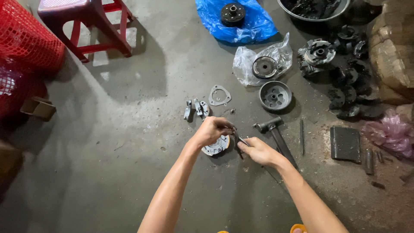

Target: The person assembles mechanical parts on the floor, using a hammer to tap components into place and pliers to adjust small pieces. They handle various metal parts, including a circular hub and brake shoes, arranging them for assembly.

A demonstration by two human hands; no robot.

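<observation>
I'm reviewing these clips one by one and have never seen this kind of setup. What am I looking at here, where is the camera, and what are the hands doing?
There is no machine: a person works with two bare hands, filmed by a camera worn on their head and looking down at a concrete floor.

The left hand rests on a round metal plate lying on the floor. The right hand grips a thin dark tool that both hands meet at; its exact kind is hard to tell.

Around them lie a hammer, a triangular gasket, small metal pieces, a metal drum, a disc on clear plastic, a blue bag, dark greasy parts and a red stool.
</observation>
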